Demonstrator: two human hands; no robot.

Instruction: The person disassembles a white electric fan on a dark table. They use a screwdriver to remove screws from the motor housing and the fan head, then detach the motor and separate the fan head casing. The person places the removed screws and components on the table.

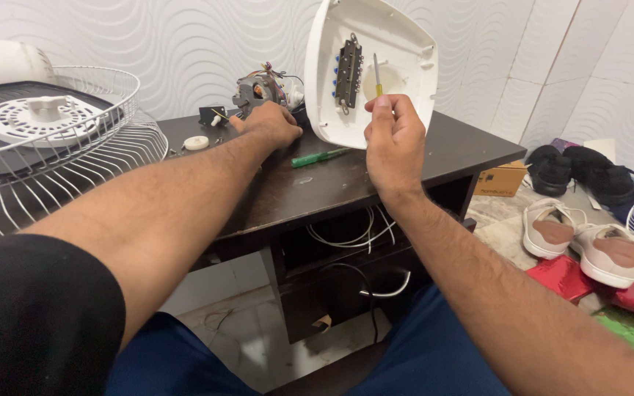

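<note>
White housing stands tilted on the desk dead ahead of my right hand, which pinches a screwdriver pointing straight up at it, while my left hand rests curled, grasping nothing I can see, by the motor.

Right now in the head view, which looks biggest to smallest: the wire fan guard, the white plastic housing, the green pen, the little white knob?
1. wire fan guard, though nearest the camera
2. white plastic housing
3. green pen
4. little white knob
</note>
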